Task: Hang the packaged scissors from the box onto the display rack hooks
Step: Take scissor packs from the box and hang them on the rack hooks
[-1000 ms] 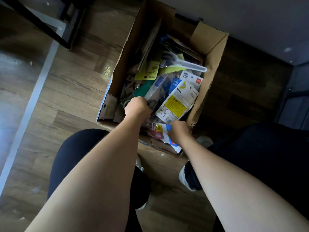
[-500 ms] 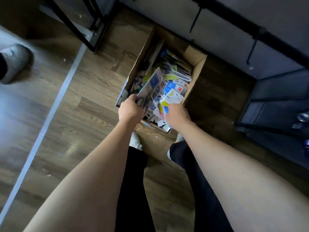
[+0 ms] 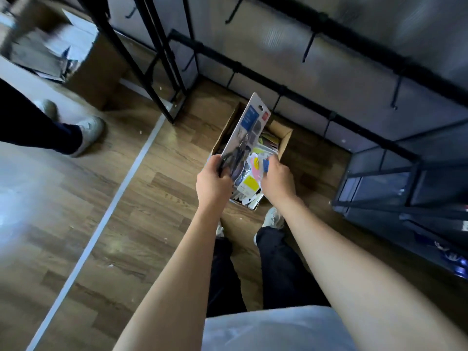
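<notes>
Left hand [image 3: 214, 179] grips a long grey-and-blue carded scissors pack [image 3: 247, 134] by its lower end, tilted up above the open brown cardboard box [image 3: 285, 141]. Right hand [image 3: 277, 178] pinches smaller colourful packets [image 3: 255, 171]. Black metal display rack [image 3: 329, 79] stands behind.

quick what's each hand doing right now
Left hand: grips the tall grey-and-blue carded scissors package.
Right hand: grips a small pink-and-blue package.

Bare forearms, pale shirt [image 3: 273, 328], dark trousers [image 3: 278, 269], light sneakers [image 3: 273, 219]
</notes>
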{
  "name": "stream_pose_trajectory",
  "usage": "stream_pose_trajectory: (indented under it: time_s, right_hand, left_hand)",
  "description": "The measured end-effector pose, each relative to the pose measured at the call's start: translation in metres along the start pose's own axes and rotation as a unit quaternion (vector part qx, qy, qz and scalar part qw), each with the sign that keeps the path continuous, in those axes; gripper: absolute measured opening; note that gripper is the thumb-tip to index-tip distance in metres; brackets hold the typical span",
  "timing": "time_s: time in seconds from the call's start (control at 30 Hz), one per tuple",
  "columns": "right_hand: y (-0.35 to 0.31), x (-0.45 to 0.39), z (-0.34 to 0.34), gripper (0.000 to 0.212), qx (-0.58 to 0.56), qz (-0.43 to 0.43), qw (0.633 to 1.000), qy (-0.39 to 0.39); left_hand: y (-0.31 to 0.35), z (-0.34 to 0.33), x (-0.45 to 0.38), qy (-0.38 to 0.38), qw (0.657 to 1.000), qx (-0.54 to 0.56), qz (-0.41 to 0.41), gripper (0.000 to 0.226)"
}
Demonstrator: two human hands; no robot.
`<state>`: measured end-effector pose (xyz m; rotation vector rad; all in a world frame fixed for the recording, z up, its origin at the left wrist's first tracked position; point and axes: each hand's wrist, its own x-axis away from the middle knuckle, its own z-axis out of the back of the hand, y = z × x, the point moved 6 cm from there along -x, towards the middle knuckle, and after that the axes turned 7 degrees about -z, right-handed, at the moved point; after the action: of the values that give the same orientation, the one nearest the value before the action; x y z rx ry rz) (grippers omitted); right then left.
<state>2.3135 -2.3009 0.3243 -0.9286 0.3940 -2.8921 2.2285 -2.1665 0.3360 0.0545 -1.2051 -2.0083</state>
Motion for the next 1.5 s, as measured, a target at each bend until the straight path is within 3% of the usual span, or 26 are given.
stream_pose_trajectory:
  time_s: [0.1, 0.33, 0.47, 0.57, 0.77, 1.0, 1.2, 1.5]
  right_hand:
    - [-0.016, 0.021, 0.040, 0.040, -0.011, 0.012, 1.000, 0.020]
    - [-0.041, 0.058, 0.148, 0.035, -0.033, 0.082, 0.985, 0.149]
    - [-0.049, 0.084, 0.202, 0.028, -0.074, 0.121, 0.965, 0.219]
    - [-0.052, 0.105, 0.239, 0.024, -0.099, 0.136, 0.951, 0.260]
    - [-0.056, 0.151, 0.299, 0.022, -0.133, 0.197, 0.919, 0.313]
    - [-0.036, 0.200, 0.335, 0.039, -0.100, 0.163, 0.918, 0.348]
    - [-0.012, 0.237, 0.364, 0.029, -0.131, 0.152, 0.891, 0.406]
    - [0.054, 0.281, 0.437, 0.032, -0.117, 0.179, 0.863, 0.458]
  left_hand:
    - [0.035, 0.023, 0.015, 0.022, 0.998, 0.043, -0.026, 0.010]
    - [0.108, 0.071, 0.036, 0.044, 0.978, 0.130, -0.159, 0.018]
    - [0.152, 0.092, 0.037, 0.036, 0.953, 0.228, -0.194, 0.029]
    - [0.189, 0.108, 0.040, 0.046, 0.941, 0.234, -0.240, 0.031]
    - [0.252, 0.133, 0.056, -0.005, 0.885, 0.308, -0.351, 0.015]
    - [0.281, 0.145, 0.079, -0.024, 0.842, 0.364, -0.397, 0.014]
    - [0.305, 0.142, 0.105, -0.014, 0.829, 0.352, -0.434, 0.015]
    - [0.366, 0.093, 0.149, -0.018, 0.802, 0.381, -0.460, 0.015]
